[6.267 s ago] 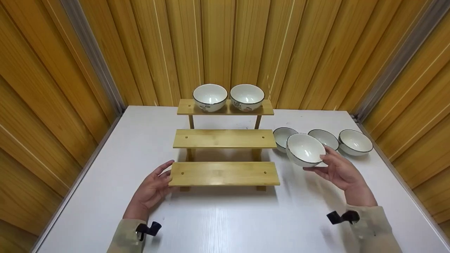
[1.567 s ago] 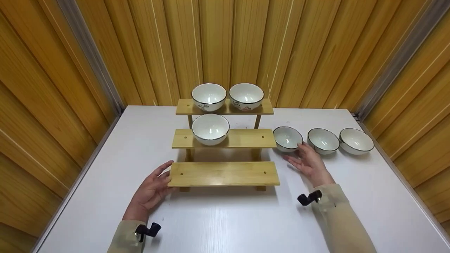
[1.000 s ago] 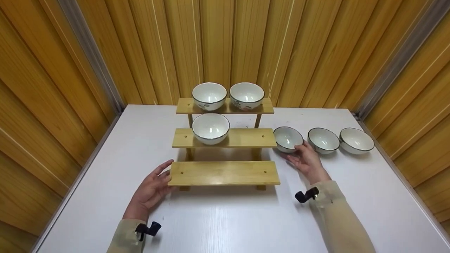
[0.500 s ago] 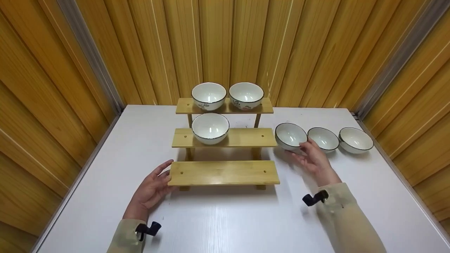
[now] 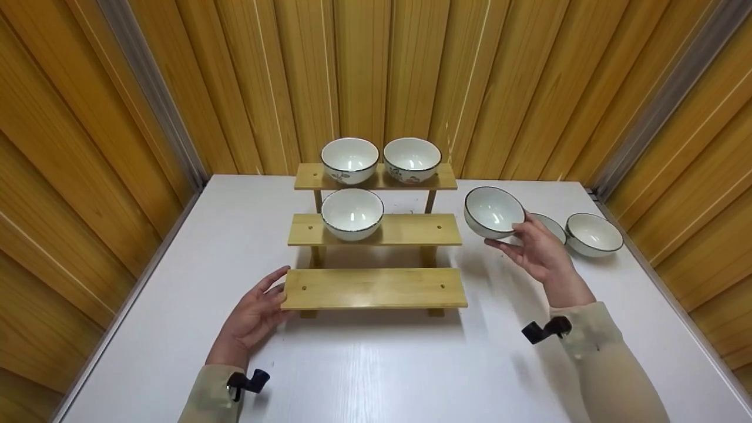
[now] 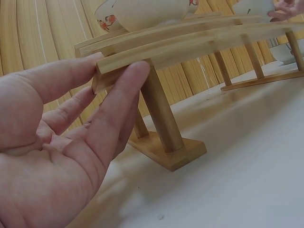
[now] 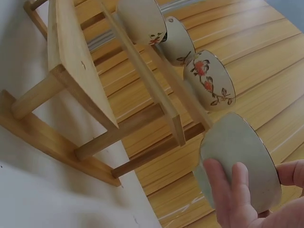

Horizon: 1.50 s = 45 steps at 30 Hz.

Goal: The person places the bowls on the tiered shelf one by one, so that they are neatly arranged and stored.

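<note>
My right hand [image 5: 543,252] holds a white bowl [image 5: 493,212] with a dark rim up off the table, to the right of the three-tier wooden display rack [image 5: 376,289]. In the right wrist view, fingers spread under the bowl [image 7: 242,161] and the thumb lies at its rim. My left hand [image 5: 255,311] grips the left end of the lowest board, with thumb and fingers about its end in the left wrist view. Two flowered bowls [image 5: 351,161] stand side by side on the top tier. Another bowl [image 5: 352,214] sits left of centre on the middle tier.
Two more bowls stand on the white table [image 5: 352,376] at the right: one [image 5: 551,228] partly hidden behind my right hand, the other bowl [image 5: 594,235] near the right edge. Wood-look panels [image 5: 364,70] close in the back and sides.
A bowl has come to stand on the middle tier since the earliest frame. My right hand then took the nearest table bowl and raised it up and rightward. The left hand stays put.
</note>
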Tool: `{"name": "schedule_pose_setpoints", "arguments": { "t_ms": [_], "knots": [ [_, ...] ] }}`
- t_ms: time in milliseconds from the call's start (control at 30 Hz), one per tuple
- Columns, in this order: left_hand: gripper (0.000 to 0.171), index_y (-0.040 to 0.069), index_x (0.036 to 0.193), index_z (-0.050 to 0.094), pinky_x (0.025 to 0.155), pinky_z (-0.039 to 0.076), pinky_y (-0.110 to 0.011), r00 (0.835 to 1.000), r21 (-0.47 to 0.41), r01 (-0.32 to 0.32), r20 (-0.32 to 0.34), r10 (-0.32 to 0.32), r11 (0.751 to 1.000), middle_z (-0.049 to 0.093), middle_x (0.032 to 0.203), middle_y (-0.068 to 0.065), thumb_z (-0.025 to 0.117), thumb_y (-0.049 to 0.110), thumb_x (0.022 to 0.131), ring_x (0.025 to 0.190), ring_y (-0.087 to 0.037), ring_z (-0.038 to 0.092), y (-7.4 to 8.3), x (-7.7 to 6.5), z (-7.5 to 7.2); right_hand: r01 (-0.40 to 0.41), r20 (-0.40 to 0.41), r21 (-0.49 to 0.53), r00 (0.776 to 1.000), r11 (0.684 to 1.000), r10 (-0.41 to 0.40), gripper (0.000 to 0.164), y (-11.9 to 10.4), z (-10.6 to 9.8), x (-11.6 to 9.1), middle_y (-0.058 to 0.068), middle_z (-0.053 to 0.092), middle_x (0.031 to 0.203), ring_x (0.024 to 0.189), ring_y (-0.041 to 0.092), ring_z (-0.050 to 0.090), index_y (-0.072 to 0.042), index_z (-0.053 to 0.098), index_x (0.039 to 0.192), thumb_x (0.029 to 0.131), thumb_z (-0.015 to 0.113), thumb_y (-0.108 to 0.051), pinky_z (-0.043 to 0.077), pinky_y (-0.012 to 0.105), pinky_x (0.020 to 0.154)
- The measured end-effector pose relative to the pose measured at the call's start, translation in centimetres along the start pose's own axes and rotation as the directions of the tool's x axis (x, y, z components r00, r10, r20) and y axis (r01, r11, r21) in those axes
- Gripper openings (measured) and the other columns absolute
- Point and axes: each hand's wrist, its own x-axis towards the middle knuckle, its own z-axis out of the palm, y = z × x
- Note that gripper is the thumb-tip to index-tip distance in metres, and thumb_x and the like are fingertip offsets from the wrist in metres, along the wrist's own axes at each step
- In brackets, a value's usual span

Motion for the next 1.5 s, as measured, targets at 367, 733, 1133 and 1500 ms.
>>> {"name": "schedule_pose_setpoints", "arguments": {
  "t_ms": [367,733,1133,1500],
  "knots": [
    [0.068,0.014,0.163,0.021,0.095,0.059,-0.033,1.000,-0.015,0.013,-0.012,-0.014,1.000,0.054,0.139,-0.005,0.051,-0.002,0.104,0.120,-0.019,0.065,0.2,0.1,0.2,0.005,0.064,-0.176,0.998,0.984,0.006,0.064,0.1,3.7,-0.1,0.001,0.047,0.134,0.095,0.026,0.075,-0.022,0.017,0.164,0.107,0.044,-0.011,0.060,0.021,0.078],
    [0.063,0.017,0.161,0.027,0.095,0.059,-0.033,1.000,-0.015,0.006,0.010,-0.006,1.000,0.056,0.138,-0.004,0.049,-0.002,0.105,0.118,-0.018,0.066,0.0,0.1,-0.1,-0.033,0.095,-0.278,0.994,0.960,0.061,0.061,1.3,7.1,1.9,0.005,0.046,0.132,0.093,0.023,0.072,-0.019,0.022,0.163,0.106,0.044,-0.011,0.060,0.023,0.082],
    [0.066,0.016,0.163,0.023,0.095,0.059,-0.033,1.000,-0.015,0.018,-0.008,-0.018,1.000,0.053,0.140,-0.005,0.049,-0.002,0.105,0.120,-0.019,0.064,0.1,0.1,0.0,-0.055,0.093,-0.324,0.992,0.944,0.090,0.066,2.5,9.0,3.6,0.011,0.040,0.139,0.096,0.018,0.067,-0.018,0.019,0.165,0.106,0.046,-0.013,0.061,0.023,0.078],
    [0.059,0.020,0.157,0.034,0.095,0.059,-0.032,1.000,-0.040,-0.010,0.018,0.011,0.999,0.057,0.135,-0.004,0.046,-0.005,0.105,0.119,-0.017,0.066,-0.2,0.1,-0.2,-0.075,0.105,-0.314,0.988,0.947,0.113,0.065,2.9,9.9,4.3,0.005,0.052,0.125,0.089,0.014,0.065,-0.017,0.019,0.165,0.106,0.046,-0.012,0.061,0.023,0.074]
  ]
}}
